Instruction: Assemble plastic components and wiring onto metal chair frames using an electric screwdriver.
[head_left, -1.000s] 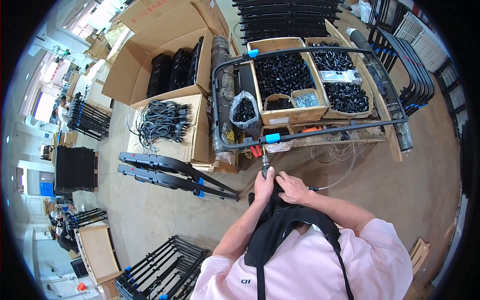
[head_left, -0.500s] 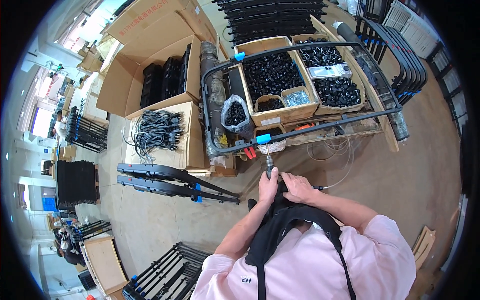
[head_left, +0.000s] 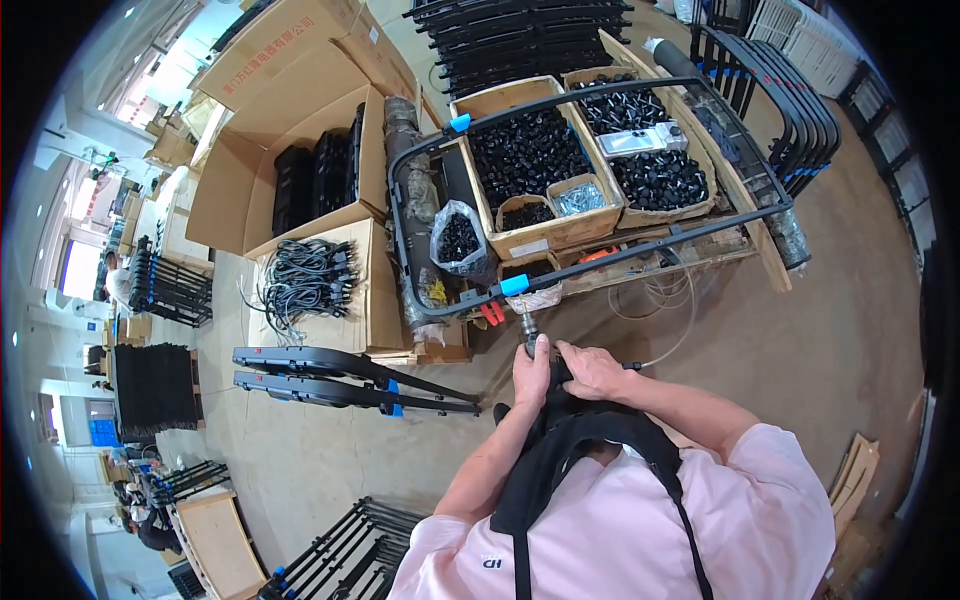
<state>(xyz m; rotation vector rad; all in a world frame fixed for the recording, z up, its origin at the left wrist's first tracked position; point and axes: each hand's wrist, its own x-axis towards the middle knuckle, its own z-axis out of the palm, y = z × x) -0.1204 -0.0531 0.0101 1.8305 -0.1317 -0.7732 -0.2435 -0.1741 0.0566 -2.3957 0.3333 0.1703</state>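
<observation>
My left hand (head_left: 532, 375) is closed round the front of a power screwdriver (head_left: 529, 324), just behind its metal chuck. My right hand (head_left: 592, 374) grips the rear of the same tool, its fingers partly hidden. The tool points away from me at the near rail of a black tubular frame (head_left: 640, 246). Its tip is close to a blue clip (head_left: 515, 285) on that rail; I cannot tell if they touch. The frame lies tilted across wooden boxes of black knobs (head_left: 530, 150). A second blue clip (head_left: 460, 122) sits on its far rail.
Red-handled pliers (head_left: 492, 314) hang below the frame by a bag of small black parts (head_left: 460, 238). A cable bundle (head_left: 305, 280) lies on cardboard at left, near two upright black frames (head_left: 310, 370). A thin hose (head_left: 680, 335) loops at right. Frames (head_left: 780, 110) stand back right.
The whole scene has shifted slightly left in view. Less of the thin bit shows ahead of the chuck. Both hands keep their hold on the power screwdriver.
</observation>
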